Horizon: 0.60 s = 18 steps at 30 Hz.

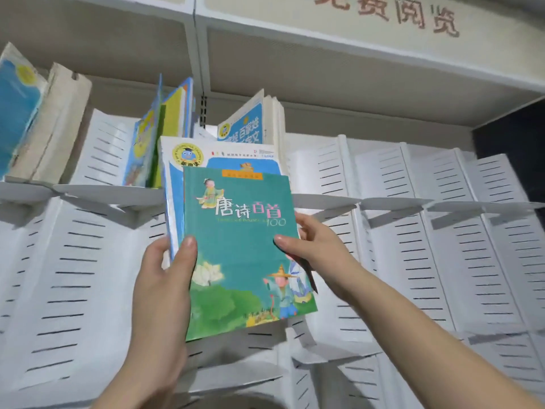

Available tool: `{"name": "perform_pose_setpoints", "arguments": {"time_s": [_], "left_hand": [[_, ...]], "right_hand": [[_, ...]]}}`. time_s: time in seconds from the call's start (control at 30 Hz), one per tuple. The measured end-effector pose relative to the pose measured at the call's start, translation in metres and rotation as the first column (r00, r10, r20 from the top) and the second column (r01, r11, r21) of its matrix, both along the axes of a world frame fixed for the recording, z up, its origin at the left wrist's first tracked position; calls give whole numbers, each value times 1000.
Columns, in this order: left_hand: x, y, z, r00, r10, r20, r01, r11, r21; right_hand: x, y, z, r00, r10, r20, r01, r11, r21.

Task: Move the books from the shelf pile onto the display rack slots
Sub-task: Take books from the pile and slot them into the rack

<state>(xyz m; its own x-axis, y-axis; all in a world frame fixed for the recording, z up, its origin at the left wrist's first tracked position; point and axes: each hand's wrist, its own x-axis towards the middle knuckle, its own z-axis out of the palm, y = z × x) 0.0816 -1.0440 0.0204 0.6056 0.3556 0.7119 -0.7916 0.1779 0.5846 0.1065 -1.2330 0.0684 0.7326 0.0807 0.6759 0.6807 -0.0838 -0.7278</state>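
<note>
Both hands hold a pair of books up in front of the middle of the white display rack (413, 261). The front one is a green book (241, 249) with a picture cover (a figure in a straw hat near its lower right corner), roughly upright and facing the camera. Directly behind it, touching, is a blue-and-white book (224, 156), whose top and left edge stick out past the green cover. The left hand (165, 273) grips the left edge of both, thumb pressed on the green cover and fingers curled behind. The right hand (321, 249) grips the green book's right edge, thumb on the cover, fingers behind.

The held books' tops overlap the rack's upper ledge (327, 199). On that ledge, towards the rack's left edge, stand a blue book (16, 113) and a thick pale book (56, 125), then some thin colourful books (153, 137), then a blue-covered book (244, 122) just above the held pair. Red lettering (389, 13) runs along the panel above the rack's top right corner.
</note>
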Motion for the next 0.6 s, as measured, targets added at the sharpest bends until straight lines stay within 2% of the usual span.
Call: {"name": "perform_pose_setpoints", "arguments": {"time_s": [0.07, 0.13, 0.23, 0.3, 0.47, 0.6], "left_hand": [[2, -31, 6, 999, 32, 31, -32, 999, 1], [5, -63, 13, 997, 69, 44, -69, 998, 1], [11, -102, 25, 993, 107, 50, -105, 994, -34], [17, -118, 32, 991, 126, 42, -124, 992, -38], [33, -126, 36, 990, 144, 0, -143, 985, -100], [36, -127, 34, 986, 165, -8, -165, 980, -113]], "right_hand": [[5, -30, 2, 999, 7, 52, -10, 998, 59], [9, -60, 8, 993, -56, 107, 48, 996, 75], [22, -100, 27, 988, -86, 129, 72, 991, 114], [38, -121, 46, 969, -192, 157, 170, 975, 147], [59, -176, 114, 862, -471, 188, 361, 830, 426], [71, -205, 152, 768, -620, 160, 466, 713, 524]]}}
